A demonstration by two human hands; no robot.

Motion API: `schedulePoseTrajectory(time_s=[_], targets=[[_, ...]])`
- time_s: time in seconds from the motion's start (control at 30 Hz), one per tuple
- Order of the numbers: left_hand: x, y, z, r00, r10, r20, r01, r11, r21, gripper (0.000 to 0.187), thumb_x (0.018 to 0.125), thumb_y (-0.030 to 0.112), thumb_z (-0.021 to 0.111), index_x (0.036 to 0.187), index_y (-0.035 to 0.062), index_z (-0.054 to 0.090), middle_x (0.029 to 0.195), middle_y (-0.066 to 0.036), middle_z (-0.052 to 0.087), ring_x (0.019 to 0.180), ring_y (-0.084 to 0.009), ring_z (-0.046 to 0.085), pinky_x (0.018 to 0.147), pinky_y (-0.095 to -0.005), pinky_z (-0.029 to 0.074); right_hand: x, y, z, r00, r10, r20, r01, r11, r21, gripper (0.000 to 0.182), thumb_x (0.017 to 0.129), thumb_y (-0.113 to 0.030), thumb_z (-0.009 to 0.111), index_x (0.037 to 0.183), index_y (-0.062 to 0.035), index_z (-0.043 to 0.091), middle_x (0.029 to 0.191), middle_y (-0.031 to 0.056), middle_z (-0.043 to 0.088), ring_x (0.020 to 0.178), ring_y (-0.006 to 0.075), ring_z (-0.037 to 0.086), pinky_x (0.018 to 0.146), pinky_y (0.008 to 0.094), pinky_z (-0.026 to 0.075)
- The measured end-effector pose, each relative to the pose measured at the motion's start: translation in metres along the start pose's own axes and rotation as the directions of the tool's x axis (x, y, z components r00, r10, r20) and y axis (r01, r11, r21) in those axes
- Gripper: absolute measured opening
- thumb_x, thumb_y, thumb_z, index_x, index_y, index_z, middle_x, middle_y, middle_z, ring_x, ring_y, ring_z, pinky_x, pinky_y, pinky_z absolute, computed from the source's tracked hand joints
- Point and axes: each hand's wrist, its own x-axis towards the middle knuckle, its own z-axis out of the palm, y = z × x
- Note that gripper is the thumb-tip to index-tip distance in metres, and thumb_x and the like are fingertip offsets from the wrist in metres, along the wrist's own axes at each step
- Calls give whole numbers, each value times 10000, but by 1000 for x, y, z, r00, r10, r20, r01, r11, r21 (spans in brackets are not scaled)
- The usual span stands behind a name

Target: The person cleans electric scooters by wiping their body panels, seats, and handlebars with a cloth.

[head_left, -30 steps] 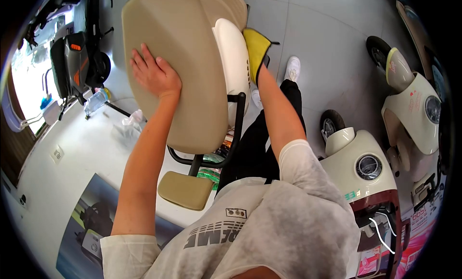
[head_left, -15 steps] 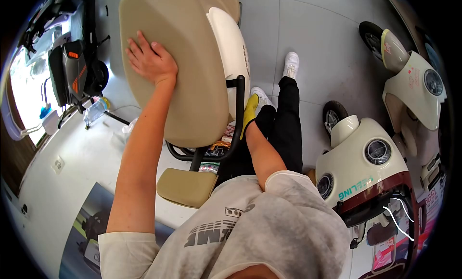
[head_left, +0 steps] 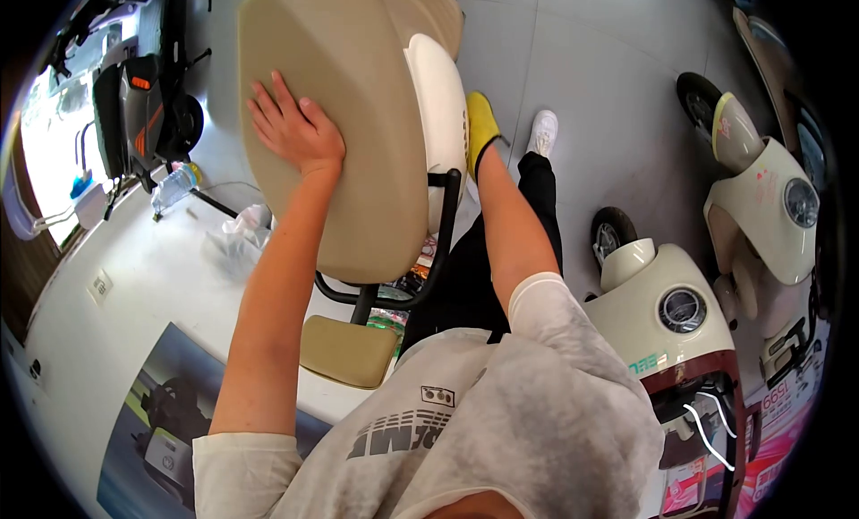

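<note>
A scooter with a broad tan seat (head_left: 358,197) and a cream side panel (head_left: 438,107) stands in front of me. My left hand (head_left: 297,132) rests flat on the seat, its fingers spread. Beside the cream panel, my right hand (head_left: 483,130) is covered by something yellow, a glove or cloth, and its fingers cannot be made out. A black tube rail (head_left: 447,224) curves round the back of the seat. Behind it is a small tan backrest pad (head_left: 349,351).
Cream scooters (head_left: 680,295) stand at the right, with another (head_left: 765,206) beyond. At the left are a dark scooter (head_left: 139,116), a plastic bottle (head_left: 176,186) and a crumpled plastic bag (head_left: 246,233). A poster (head_left: 170,412) is at the lower left.
My right hand in yellow has moved forward along the cream panel. My left hand stays on the seat. The whole view has shifted slightly.
</note>
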Motion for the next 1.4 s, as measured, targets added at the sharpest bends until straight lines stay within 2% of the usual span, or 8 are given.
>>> schedulePoseTrajectory(time_s=[0.13,0.4,0.53,0.77,0.87,1.1,1.33,1.4], targets=[[2,2,-5,999,-14,41,15,999,-28,564,930,281,409,1470,118,420,1534,-192,337,1393,-449,285,1145,-546,180,64,-52,-16,984,-175,29,176,983,-43,227,925,-324,528,1057,-159,609,828,57,619,749,260,591,724,419,383],[2,2,-9,997,2,79,0,1000,-18,563,927,266,408,1461,88,425,1527,-202,345,1387,-463,289,1125,-559,227,132,-136,-64,891,-448,71,453,871,-188,216,923,-323,529,1046,-165,611,807,54,618,731,259,591,710,420,383],[4,6,-12,998,-32,61,36,998,-60,567,922,261,412,1462,92,424,1530,-200,340,1394,-461,281,1125,-568,223,128,-165,-105,822,-544,167,568,760,-316,211,921,-322,529,1041,-169,612,797,52,618,722,258,592,703,421,382],[4,7,-17,989,-94,116,88,994,57,592,891,234,449,1469,113,412,1538,-187,332,1402,-436,286,1137,-543,231,87,-208,-205,699,-593,400,702,466,-538,202,919,-320,530,1031,-175,614,780,49,618,706,257,593,691,422,382],[1,6,-15,972,-138,192,114,985,132,675,835,221,531,1484,121,373,1570,-174,273,1433,-408,241,1150,-560,200,67,-226,-260,666,-555,499,726,330,-603,198,919,-319,530,1027,-177,615,772,48,618,699,257,593,685,422,382],[7,12,-19,955,-171,241,148,983,110,688,806,177,569,1459,78,375,1565,-202,253,1435,-424,222,1158,-554,191,45,-291,-369,649,-450,614,720,101,-687,189,917,-318,531,1018,-183,617,755,45,618,683,255,594,673,423,382],[23,18,-35,914,-162,372,142,987,81,666,804,165,578,1410,-29,383,1488,-268,310,1398,-489,229,1154,-566,194,71,-364,-453,709,-458,536,611,20,-791,180,915,-316,532,1009,-189,618,737,42,617,668,254,594,661,424,382],[39,34,-49,832,-265,487,233,964,126,623,821,162,571,1384,-45,404,1474,-277,321,1399,-487,229,1133,-569,246,88,-386,-476,733,-475,486,559,15,-829,178,914,-316,532,1006,-190,619,732,42,617,663,254,595,658,424,382]])
